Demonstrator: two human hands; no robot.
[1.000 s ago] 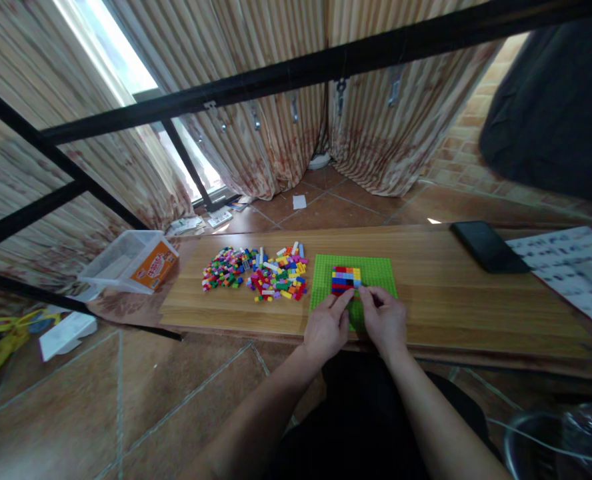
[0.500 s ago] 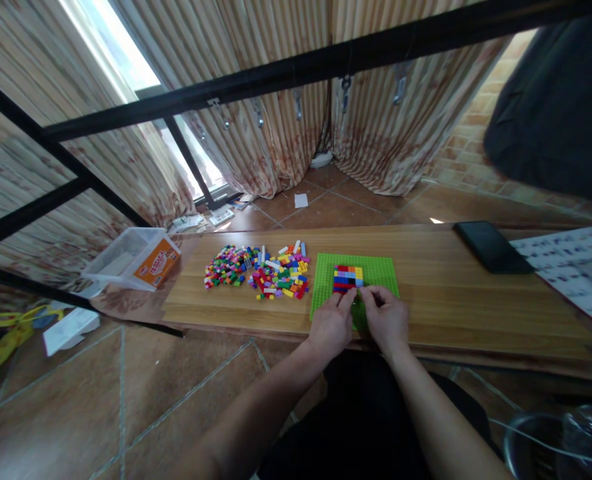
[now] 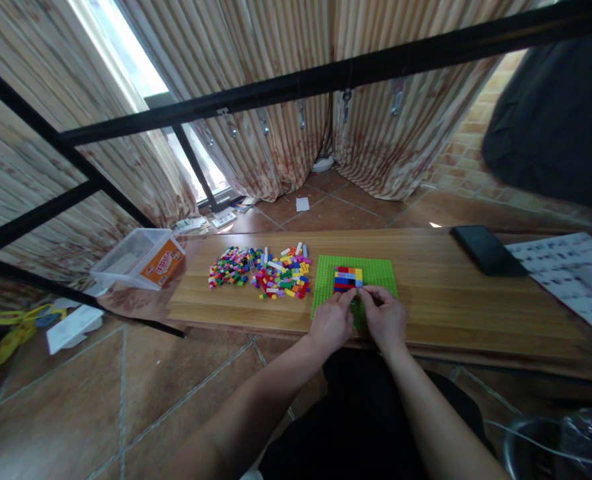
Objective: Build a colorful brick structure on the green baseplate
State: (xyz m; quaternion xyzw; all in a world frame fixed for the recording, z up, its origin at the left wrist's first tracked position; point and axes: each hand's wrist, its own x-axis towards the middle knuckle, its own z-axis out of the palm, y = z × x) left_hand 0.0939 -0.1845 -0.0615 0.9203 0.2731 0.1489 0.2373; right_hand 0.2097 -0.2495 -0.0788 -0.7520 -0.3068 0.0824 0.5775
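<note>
A green studded baseplate [image 3: 379,270] lies on the wooden board, with a block of coloured toy bricks [image 3: 349,275] built up on it in rows of red, yellow, light blue and dark blue. Both hands meet at the near edge of these bricks. My left hand [image 3: 332,323] is closed, its fingertips pressed together by the lower side of the block. Facing it, my right hand [image 3: 386,317] is also closed, thumb and fingers pinched at the block's near right corner. Whatever sits between the fingertips is too small and covered to make out.
Left of the baseplate lie two heaps of loose bricks, one of small pieces [image 3: 231,267] and one of larger pieces [image 3: 283,273]. A clear plastic box [image 3: 139,260] with an orange label stands at the left end. A black phone-like slab [image 3: 486,250] and a printed sheet [image 3: 566,267] lie right.
The whole view has shifted slightly. Both hands stay at the near edge of the brick block, with hardly any movement.
</note>
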